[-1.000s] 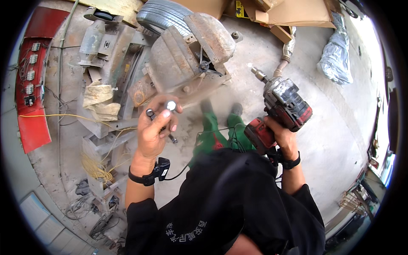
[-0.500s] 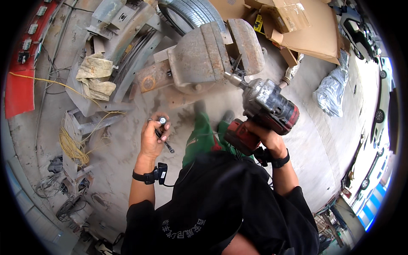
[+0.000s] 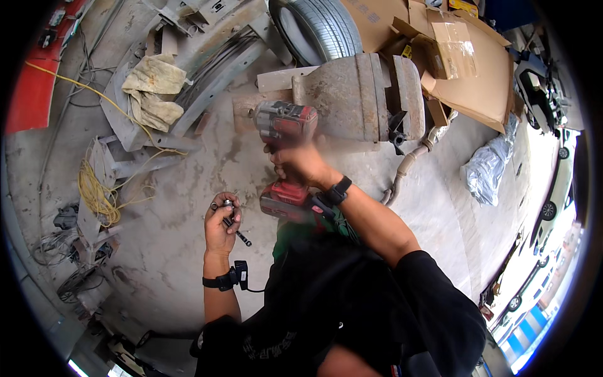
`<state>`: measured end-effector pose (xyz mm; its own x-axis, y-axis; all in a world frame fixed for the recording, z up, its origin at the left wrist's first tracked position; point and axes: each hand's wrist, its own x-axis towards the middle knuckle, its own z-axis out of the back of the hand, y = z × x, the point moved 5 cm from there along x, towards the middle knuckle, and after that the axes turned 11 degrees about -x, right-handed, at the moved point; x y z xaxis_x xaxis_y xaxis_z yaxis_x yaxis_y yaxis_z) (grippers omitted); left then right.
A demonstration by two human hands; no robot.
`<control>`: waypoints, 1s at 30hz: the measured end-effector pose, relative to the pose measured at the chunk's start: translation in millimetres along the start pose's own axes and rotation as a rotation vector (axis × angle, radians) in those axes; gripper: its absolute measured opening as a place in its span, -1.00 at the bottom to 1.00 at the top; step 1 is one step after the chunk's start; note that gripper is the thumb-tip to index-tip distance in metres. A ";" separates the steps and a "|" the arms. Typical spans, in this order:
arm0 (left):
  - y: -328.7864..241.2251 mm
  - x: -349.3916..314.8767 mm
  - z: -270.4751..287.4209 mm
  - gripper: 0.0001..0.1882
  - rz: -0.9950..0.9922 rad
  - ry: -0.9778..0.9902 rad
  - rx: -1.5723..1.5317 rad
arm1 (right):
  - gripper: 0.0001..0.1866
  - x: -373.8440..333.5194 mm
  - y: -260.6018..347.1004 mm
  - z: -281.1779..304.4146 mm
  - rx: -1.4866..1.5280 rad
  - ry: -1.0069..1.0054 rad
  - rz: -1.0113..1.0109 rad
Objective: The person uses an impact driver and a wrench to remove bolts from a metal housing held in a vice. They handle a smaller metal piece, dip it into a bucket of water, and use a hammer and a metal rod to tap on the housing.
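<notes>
My right hand [image 3: 300,164] is wrapped round the grip of a red and black cordless impact wrench [image 3: 287,122]. The wrench is held above the floor with its nose pointing left, and it is a little blurred by motion. To its left, my left hand [image 3: 221,220] is closed round a small metal socket [image 3: 227,203] and a slim dark bar tool [image 3: 244,239], whose end sticks out below the fingers. Whether these are joined is hidden by my fingers. Beyond the impact wrench lies a rusty metal tank-like part [image 3: 345,94] with a strap round it.
A tyre [image 3: 326,31] and torn cardboard boxes [image 3: 455,53] lie at the far side. To the left are a metal frame with a rag [image 3: 151,94] and a coil of yellow cord [image 3: 97,195]. A grey plastic-wrapped bundle [image 3: 487,169] and a flexible pipe [image 3: 405,169] are on the right.
My right hand has swung the impact wrench leftward, close to my left hand, and turned its nose to the left. My left hand has turned slightly, still gripping the socket and bar tool.
</notes>
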<state>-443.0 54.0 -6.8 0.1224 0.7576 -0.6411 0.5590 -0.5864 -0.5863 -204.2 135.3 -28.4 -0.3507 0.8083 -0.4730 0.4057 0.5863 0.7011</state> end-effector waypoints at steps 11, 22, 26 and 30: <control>14.1 57.8 54.7 -0.38 0.166 0.007 0.087 | -0.76 97.7 -39.8 -25.2 0.377 0.113 -0.216; 16.3 97.9 70.6 -0.45 0.111 -0.025 -0.012 | -0.61 66.9 -25.8 -2.6 -0.739 -0.235 -0.024; 19.1 107.2 68.8 -0.40 0.053 0.070 -0.108 | -0.51 -0.1 -3.4 25.9 -0.788 -0.234 -0.013; 21.3 106.7 55.7 -0.34 0.044 0.016 -0.090 | -0.48 -52.3 -7.8 76.5 -0.774 -0.365 -0.180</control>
<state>-463.7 106.4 -115.3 0.1609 0.7366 -0.6569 0.6243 -0.5915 -0.5102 -124.4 92.6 -49.9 -0.0086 0.7515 -0.6596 -0.3632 0.6123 0.7023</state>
